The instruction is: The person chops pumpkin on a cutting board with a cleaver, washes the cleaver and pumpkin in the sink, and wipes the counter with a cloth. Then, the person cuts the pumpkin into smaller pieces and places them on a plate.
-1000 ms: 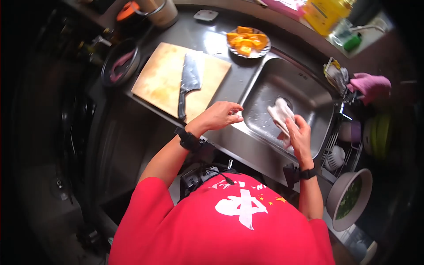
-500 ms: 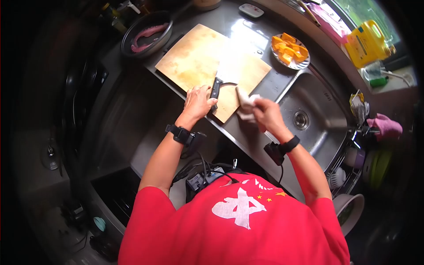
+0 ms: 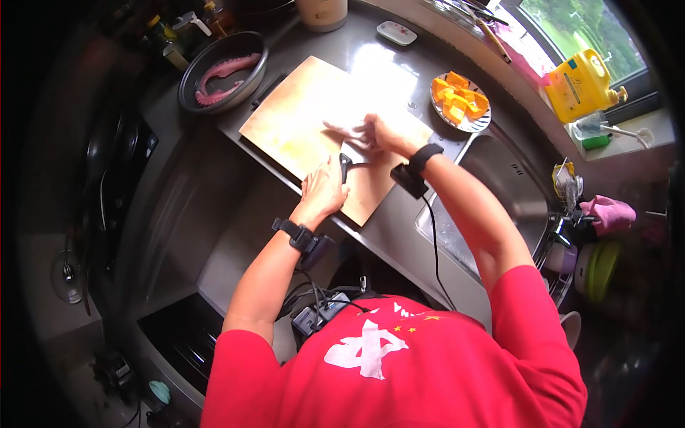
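Note:
A wooden cutting board (image 3: 285, 118) lies on the steel counter in front of me. My left hand (image 3: 325, 187) is at its near edge, closed at the black handle of a knife (image 3: 346, 165); the fingers partly cover the handle. Glare and my right hand hide most of the blade. My right hand (image 3: 389, 135) is closed on a whitish cloth (image 3: 349, 132), which is bunched over the board just beyond the knife handle.
A striped plate (image 3: 486, 123) of orange chunks stands beyond the board, beside the steel sink (image 3: 499, 171). At the left is a dark bowl (image 3: 187, 91) with a pink, curved piece inside. A yellow pump bottle (image 3: 578, 85) stands on the windowsill.
My right hand has carried the cloth leftward and away from me, from the board's right edge onto its middle. My left hand has stayed by the knife handle. The camera view has shifted.

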Demonstrator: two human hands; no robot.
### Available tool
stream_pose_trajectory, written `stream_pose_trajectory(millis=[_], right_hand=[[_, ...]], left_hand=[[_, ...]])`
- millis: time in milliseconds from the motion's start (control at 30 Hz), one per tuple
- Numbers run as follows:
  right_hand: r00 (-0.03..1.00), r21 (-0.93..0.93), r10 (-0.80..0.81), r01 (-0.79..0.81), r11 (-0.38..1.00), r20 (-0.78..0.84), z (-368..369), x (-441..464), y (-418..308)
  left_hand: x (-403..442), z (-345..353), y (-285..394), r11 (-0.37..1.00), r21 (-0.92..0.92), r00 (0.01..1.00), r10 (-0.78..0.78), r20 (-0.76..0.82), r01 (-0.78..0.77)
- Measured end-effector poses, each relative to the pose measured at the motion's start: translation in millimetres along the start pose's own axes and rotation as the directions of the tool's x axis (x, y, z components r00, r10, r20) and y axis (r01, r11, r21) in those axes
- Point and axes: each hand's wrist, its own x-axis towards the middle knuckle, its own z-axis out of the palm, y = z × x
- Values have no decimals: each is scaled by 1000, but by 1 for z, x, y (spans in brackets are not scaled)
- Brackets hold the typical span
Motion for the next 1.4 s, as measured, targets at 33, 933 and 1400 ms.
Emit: stream_pose_trajectory(millis=[33,933,1400], right_hand=[[999,-21,27,-27,999,-31,-11,-7,-19],[684,-943,-720,305,135,118,-143,-14,13],[851,-916,-524,238,324,36,-137,-127,63]], left_hand=[[-2,-2,0,1000,-12,1000,11,3,-11],[3,1,3,1000,18,999,2,44,-3],[7,-1,5,998,48,997,-43,69,40]])
